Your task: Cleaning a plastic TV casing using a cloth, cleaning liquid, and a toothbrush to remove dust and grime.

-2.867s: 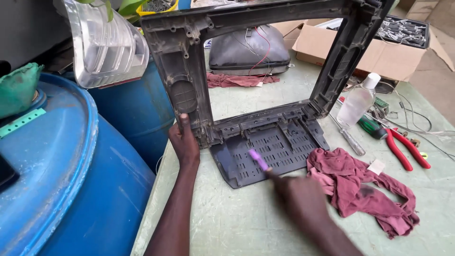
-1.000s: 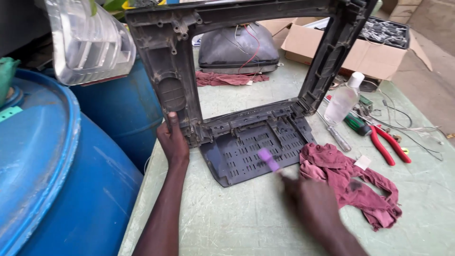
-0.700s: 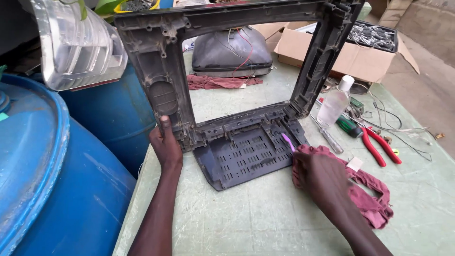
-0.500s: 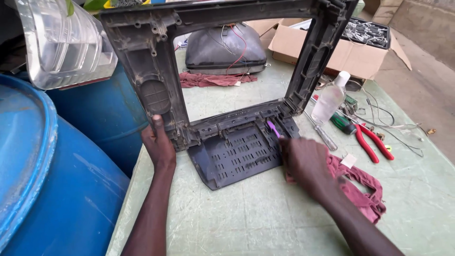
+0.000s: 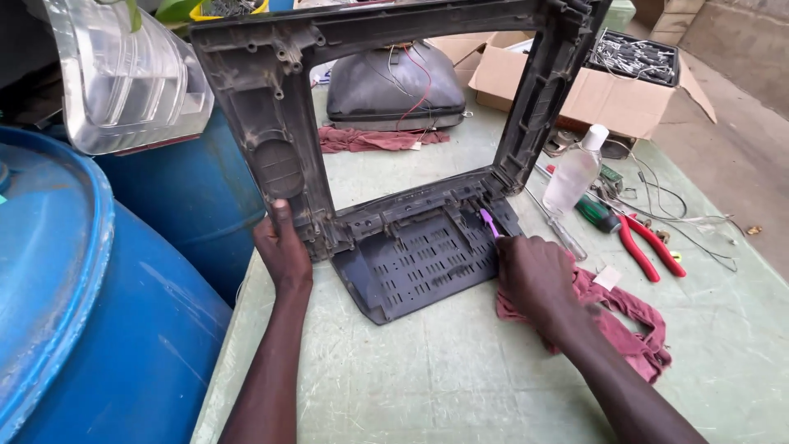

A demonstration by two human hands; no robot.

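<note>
A dusty grey frame (image 5: 394,222) stands upright on the green worktop (image 5: 427,386), its slotted base lying flat toward the person. The left hand (image 5: 283,247) grips the frame's lower left corner, thumb up along the post, while the right hand (image 5: 534,275) is closed around a purple tool (image 5: 489,222) whose tip touches the base's right rear corner. Right of the frame lie a red rag (image 5: 625,316) under that wrist, a clear bottle (image 5: 575,168) and red pliers (image 5: 649,247); left of it stands a blue drum (image 5: 90,312).
</note>
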